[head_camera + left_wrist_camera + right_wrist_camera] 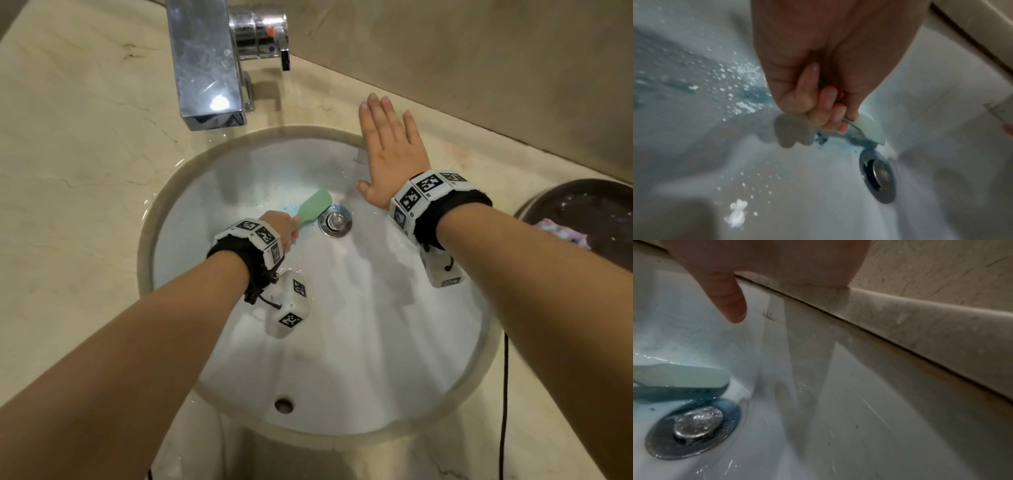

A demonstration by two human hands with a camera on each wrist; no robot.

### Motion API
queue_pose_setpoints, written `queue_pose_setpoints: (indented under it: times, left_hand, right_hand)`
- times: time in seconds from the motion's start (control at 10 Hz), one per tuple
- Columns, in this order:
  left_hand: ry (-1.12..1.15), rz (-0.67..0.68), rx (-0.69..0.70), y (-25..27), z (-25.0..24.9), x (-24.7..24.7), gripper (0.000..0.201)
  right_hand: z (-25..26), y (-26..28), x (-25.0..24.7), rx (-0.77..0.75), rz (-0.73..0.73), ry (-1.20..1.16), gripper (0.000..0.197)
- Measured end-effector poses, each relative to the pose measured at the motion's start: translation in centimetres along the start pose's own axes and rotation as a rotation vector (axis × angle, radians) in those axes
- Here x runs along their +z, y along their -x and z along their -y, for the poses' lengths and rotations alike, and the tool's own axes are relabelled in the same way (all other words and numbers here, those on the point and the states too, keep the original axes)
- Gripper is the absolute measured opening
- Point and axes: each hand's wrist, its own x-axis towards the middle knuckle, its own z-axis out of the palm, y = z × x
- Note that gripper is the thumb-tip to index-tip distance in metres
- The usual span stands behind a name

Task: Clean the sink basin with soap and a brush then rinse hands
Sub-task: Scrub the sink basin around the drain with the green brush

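Left hand clamped round the brush handle, head in blue soap just beside the drain, low in the basin. Right hand flat, fingers straight, on the tabletop rim.

The sink basin is seen in glossy white, streaked with blue soap beside the chrome drain, and the brush is coloured pale mint green. The desk is veined in cream and beige. Black wristbands are topped with white blocks printed in black-and-white square patterns, and a dark brown dish is flecked with pink and purple.
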Motion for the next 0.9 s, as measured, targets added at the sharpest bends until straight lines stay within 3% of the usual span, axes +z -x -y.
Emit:
queue_pose_setpoints:
  times: [0.1, 0.3, 0.6, 0.7, 0.8, 0.9]
  left_hand:
    - [-0.094, -0.092, 0.03, 0.0, 0.9, -1.6, 0.041]
    - [-0.336, -0.118, 0.106, -0.9, 1.3, -2.9, 0.04]
    - [-0.44, -0.028, 0.183, -1.2, -0.5, 0.8, 0.041]
    - [-0.403, -0.055, 0.141, -0.7, 0.3, -0.7, 0.041]
    - [-0.176, -0.084, -0.006, 0.4, 0.8, -2.6, 0.039]
    - [-0.089, -0.056, -0.062, 0.3, 1.1, -3.4, 0.037]
  right_hand:
    - [0.0, 0.0, -0.1, 0.0, 0.003, 0.004, 0.101]
    - [0.1, 0.0, 0.0, 0.008, 0.007, 0.008, 0.101]
    - [0.0, 0.0, 0.1, 0.002, -0.017, 0.013, 0.1]
    - [0.0, 0.0, 0.0, 0.0, -0.013, 0.015, 0.1]
    - [0.0, 0.0, 0.1, 0.0, -0.014, 0.012, 0.101]
    - [0.1, 0.0, 0.1, 0.001, -0.01, 0.013, 0.101]
